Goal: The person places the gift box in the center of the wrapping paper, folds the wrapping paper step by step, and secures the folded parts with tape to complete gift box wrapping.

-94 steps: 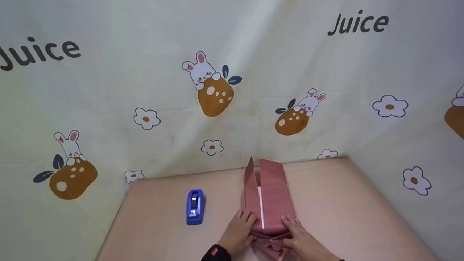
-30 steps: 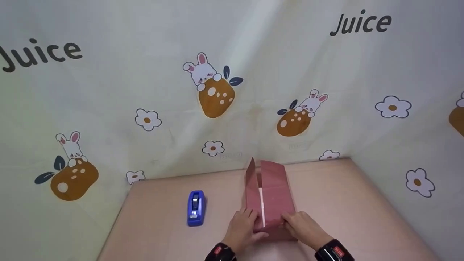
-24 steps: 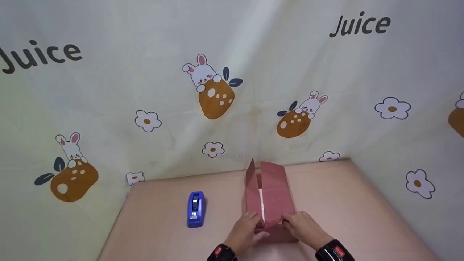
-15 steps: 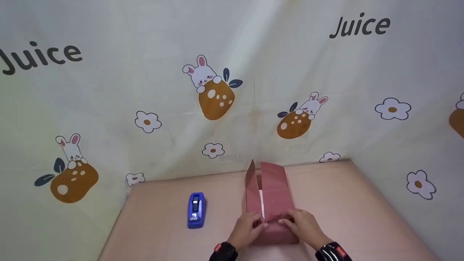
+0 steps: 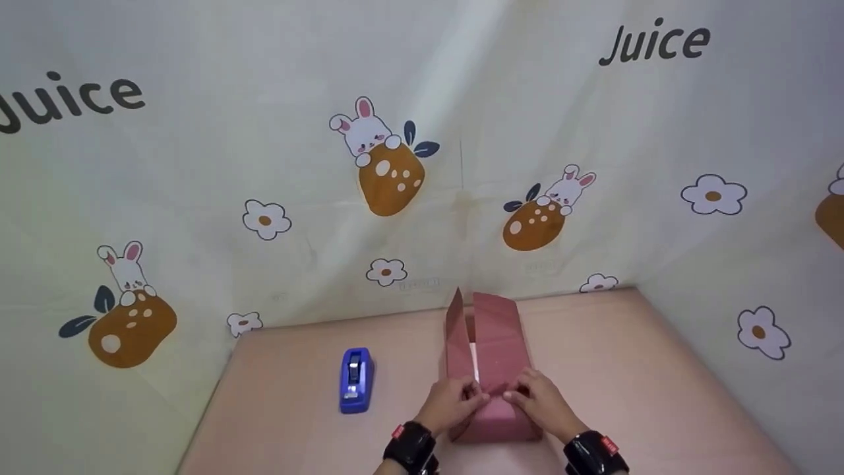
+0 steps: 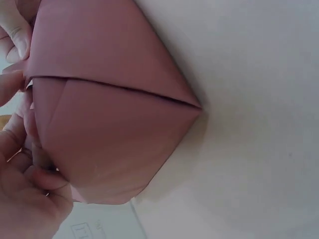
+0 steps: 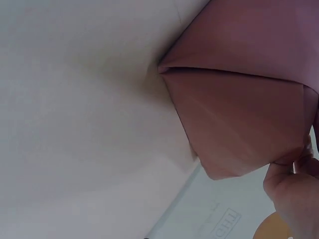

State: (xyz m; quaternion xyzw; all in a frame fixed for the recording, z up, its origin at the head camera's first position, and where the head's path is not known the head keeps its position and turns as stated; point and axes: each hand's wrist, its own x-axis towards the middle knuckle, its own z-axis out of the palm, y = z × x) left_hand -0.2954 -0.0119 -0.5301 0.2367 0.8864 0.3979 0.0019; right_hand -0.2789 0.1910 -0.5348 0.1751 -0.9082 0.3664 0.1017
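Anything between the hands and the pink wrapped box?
Nothing visible. The left hand and right hand both already touch the near end of the pink wrapped box; the blue tape dispenser sits apart, off to the left.

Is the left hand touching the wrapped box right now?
Touching. In the left wrist view the fingers press on the folded paper edge of the wrapped box, and the head view shows the left hand on its near end.

My head camera looks forward and down from well back, with the table low in frame. My wrist cameras sit very close, each facing the folded near end of the pink wrapped box, which all three views share.
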